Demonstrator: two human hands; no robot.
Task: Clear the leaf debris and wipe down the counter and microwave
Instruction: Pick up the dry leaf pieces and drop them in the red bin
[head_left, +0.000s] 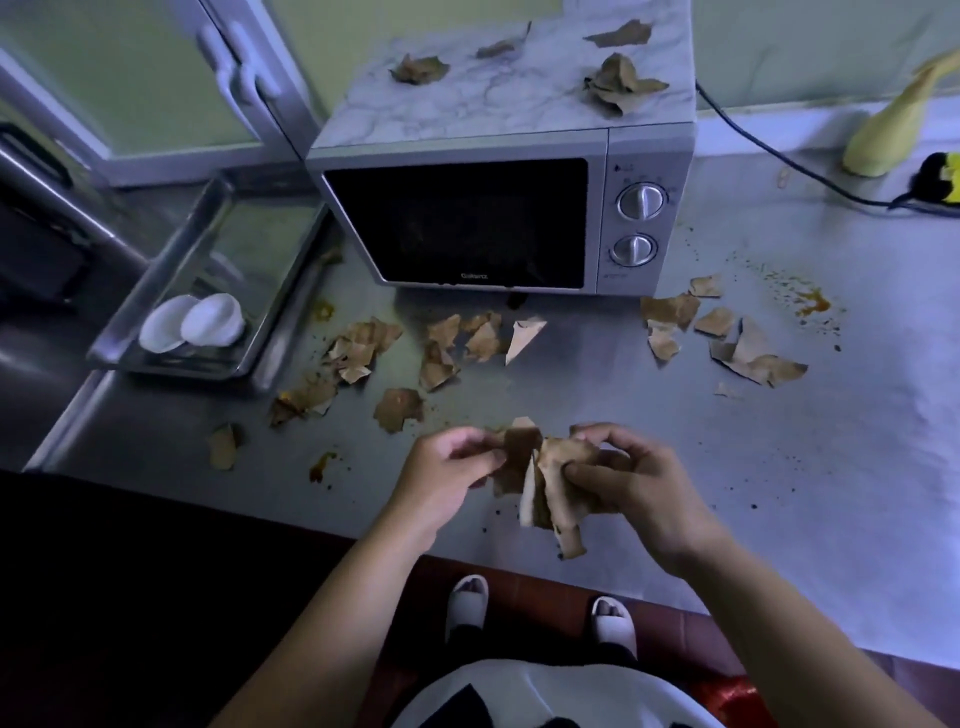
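Both the left hand (447, 467) and the right hand (628, 483) had fingers curled round a bunch of dry leaf pieces (545, 478) above the surface (675, 415), before the leaf-strewn microwave (498, 208).

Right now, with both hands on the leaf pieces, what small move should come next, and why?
Probably pass the held leaf pieces into the right hand, freeing the left hand to pick up the nearest loose leaf piece on the counter. Both hands pinch one bunch, while many pieces lie before the microwave and on its top.
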